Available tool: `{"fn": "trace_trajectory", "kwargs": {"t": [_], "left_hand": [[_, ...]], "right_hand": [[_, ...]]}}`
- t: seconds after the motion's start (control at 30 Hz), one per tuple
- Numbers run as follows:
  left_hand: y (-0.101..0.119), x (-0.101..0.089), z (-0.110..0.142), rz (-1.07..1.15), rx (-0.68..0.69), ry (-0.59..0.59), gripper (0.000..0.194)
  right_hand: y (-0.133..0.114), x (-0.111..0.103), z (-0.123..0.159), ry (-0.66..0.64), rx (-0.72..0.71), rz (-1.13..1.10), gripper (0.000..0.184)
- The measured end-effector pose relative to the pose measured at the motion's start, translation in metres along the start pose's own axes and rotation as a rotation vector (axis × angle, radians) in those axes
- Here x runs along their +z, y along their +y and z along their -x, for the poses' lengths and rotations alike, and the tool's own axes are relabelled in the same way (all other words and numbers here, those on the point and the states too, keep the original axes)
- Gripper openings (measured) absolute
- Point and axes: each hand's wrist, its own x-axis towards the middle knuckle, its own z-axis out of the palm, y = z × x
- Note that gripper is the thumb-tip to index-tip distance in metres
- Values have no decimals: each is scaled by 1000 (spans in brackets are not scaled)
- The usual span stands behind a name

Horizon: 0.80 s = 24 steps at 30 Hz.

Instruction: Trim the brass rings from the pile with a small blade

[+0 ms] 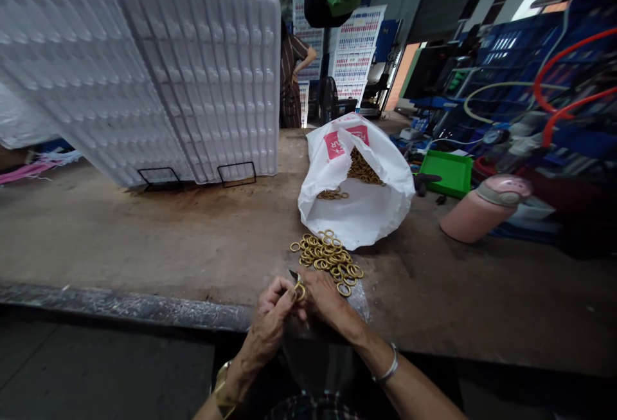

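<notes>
My left hand (276, 307) pinches a brass ring (301, 292) between thumb and fingers at the table's front edge. Right beside it, my right hand (324, 296) is closed, and the dark pointed blade of a small knife (294, 274) sticks out by its fingertips, close above the ring. The knife's handle is hidden in the hand. Just beyond my hands lies a loose pile of brass rings (324, 254). Behind the pile, a white woven sack (359, 211) lies with its mouth toward me, and more brass rings (364, 169) show inside it.
White ribbed plastic trays (216, 79) stand upright on the wooden table (144, 227) at the left, with black wire stands (236, 173). On the right are a pink bottle (475, 214), a green tray (448, 172) and orange hoses (554, 101). Another person (294, 76) stands behind.
</notes>
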Motion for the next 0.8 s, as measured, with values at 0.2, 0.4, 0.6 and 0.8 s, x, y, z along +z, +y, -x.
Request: {"fn": "trace_trajectory", "kwargs": {"t": [0.2, 0.4, 0.6, 0.8], "left_hand": [[-3, -13, -5, 332, -96, 153, 27], [-12, -33, -7, 431, -164, 218, 23], [-7, -35, -6, 524, -205, 189, 21], [-6, -39, -13, 592, -240, 275, 17]], "right_hand": [[-3, -10, -28, 191, 52, 155, 33], [2, -16, -63, 144, 62, 279, 26], [3, -16, -73, 118, 68, 290, 26], [2, -12, -72, 127, 74, 310, 24]]}}
